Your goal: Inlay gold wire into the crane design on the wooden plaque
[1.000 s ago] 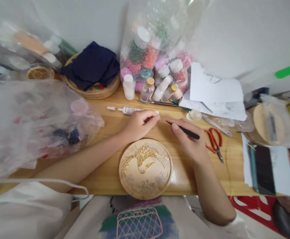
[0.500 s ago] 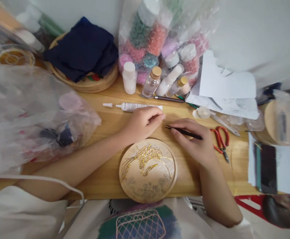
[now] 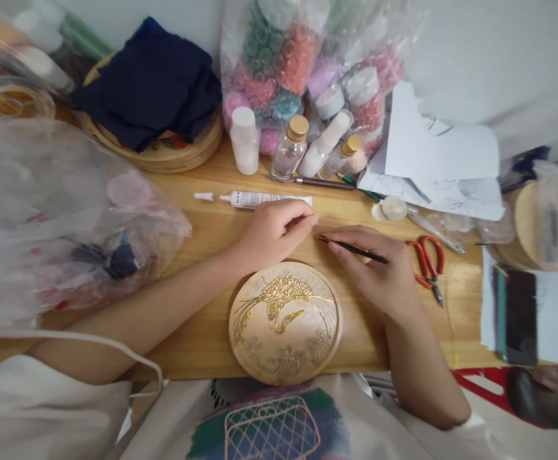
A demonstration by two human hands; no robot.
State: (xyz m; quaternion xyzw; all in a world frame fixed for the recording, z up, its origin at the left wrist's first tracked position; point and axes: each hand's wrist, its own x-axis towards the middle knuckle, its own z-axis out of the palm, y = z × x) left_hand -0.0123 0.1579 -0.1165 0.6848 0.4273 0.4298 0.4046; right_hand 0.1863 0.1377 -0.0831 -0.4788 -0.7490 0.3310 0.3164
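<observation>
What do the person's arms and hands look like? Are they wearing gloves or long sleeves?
No gloves: the left hand and right hand are bare, with short plain nails. Both forearms are bare too. White sleeves end near the elbows. No rings, watch or bracelets show.

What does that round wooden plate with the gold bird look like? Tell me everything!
The round wooden disc is pale and light brown with a raised rim. A long-necked bird with spread wings is picked out in shiny gold lines; wavy cloud or wave shapes below it are only outlined, not gold. It lies flat on the wooden table, at the near edge, its bottom slightly over the edge. The left hand and right hand rest just above it; whether they touch it is unclear.
</observation>
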